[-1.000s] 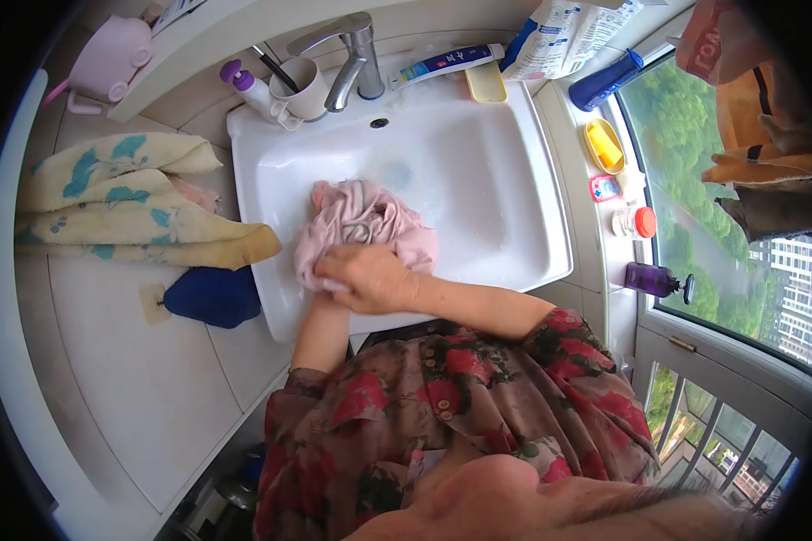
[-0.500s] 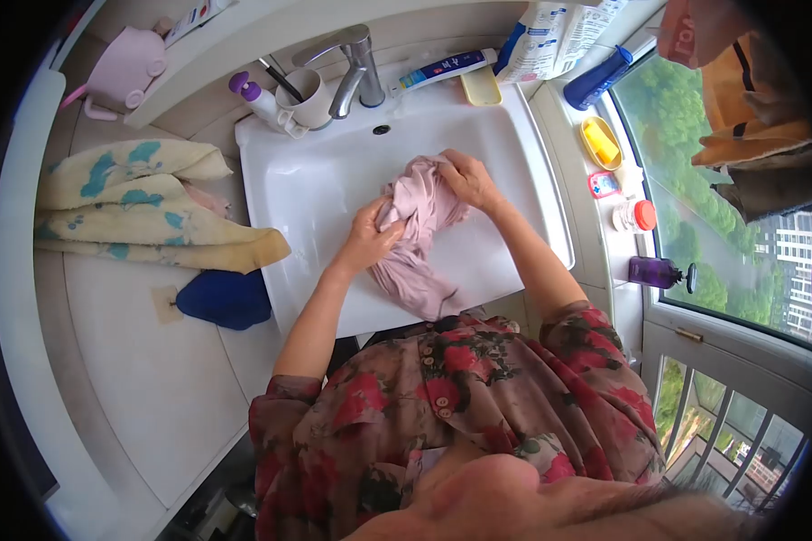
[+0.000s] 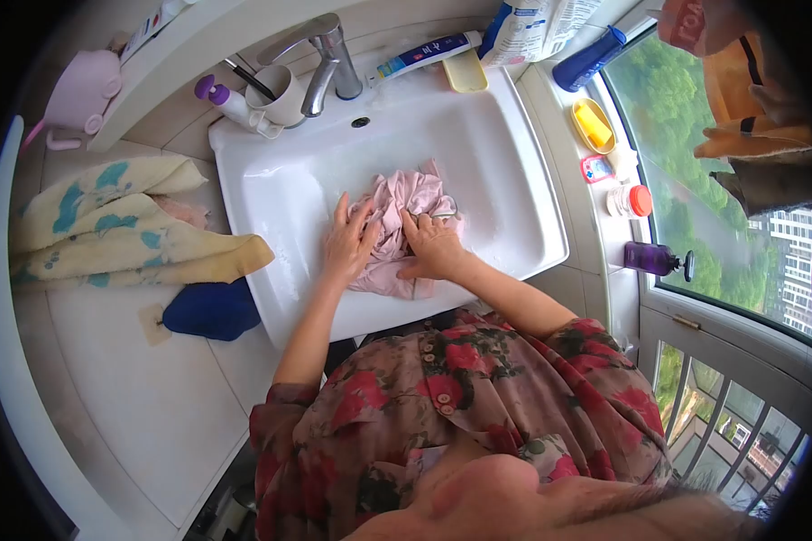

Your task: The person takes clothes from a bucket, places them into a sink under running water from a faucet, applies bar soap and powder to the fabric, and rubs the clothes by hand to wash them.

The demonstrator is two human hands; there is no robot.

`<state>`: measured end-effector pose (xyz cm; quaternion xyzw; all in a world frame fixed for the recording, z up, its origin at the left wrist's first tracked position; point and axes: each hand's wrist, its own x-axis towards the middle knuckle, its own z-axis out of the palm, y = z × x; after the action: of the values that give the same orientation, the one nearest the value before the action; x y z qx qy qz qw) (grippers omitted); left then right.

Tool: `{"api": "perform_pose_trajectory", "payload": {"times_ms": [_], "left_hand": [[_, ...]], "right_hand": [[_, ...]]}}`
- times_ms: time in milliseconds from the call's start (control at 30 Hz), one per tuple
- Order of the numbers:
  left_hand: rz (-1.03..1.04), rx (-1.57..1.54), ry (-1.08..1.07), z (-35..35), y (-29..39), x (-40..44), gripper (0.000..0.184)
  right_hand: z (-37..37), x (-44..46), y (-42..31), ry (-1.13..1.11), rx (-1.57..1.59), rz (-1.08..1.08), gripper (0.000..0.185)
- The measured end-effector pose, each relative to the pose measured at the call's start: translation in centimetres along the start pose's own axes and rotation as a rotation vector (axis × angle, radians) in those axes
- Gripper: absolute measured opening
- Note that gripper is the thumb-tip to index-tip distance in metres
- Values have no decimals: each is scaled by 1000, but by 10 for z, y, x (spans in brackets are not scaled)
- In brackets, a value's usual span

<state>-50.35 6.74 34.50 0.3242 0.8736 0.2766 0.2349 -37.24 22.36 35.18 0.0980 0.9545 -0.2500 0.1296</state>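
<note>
A crumpled pink cloth garment (image 3: 397, 200) lies in the white sink (image 3: 505, 180); its exact kind does not show. My left hand (image 3: 350, 242) rests at the garment's left side, fingers spread and touching its edge. On top of the cloth lies my right hand (image 3: 435, 247), palm down with its fingers spread. Neither hand grips the fabric. Behind the garment, a silver faucet (image 3: 329, 68) stands over the basin, and a shallow layer of water seems to cover the bottom.
At the sink's back rim are a cup (image 3: 284, 97), a purple-topped pump bottle (image 3: 230, 104), a toothpaste tube (image 3: 429, 56) and a soap dish (image 3: 465, 72). A yellow towel (image 3: 135, 239) and a dark blue cloth (image 3: 212, 311) lie left. Several bottles, one purple (image 3: 650, 259), line the windowsill.
Both hands have let go of the garment, which was held up and bunched between them. It now lies lower in the sink, with the hands spread on and beside it.
</note>
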Motion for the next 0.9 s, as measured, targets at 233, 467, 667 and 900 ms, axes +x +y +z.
{"api": "perform_pose_trajectory", "payload": {"times_ms": [233, 467, 667, 900], "left_hand": [[271, 2, -252, -20, -8, -27, 123], [418, -319, -30, 7, 30, 11, 83], [-72, -425, -350, 41, 69, 58, 43], [-46, -604, -638, 66, 48, 97, 41]], "right_hand": [[20, 35, 15, 236, 501, 193, 27], [18, -10, 13, 382, 1532, 418, 33], [23, -54, 24, 616, 1201, 661, 40], [34, -58, -3, 896, 334, 663, 26]]}}
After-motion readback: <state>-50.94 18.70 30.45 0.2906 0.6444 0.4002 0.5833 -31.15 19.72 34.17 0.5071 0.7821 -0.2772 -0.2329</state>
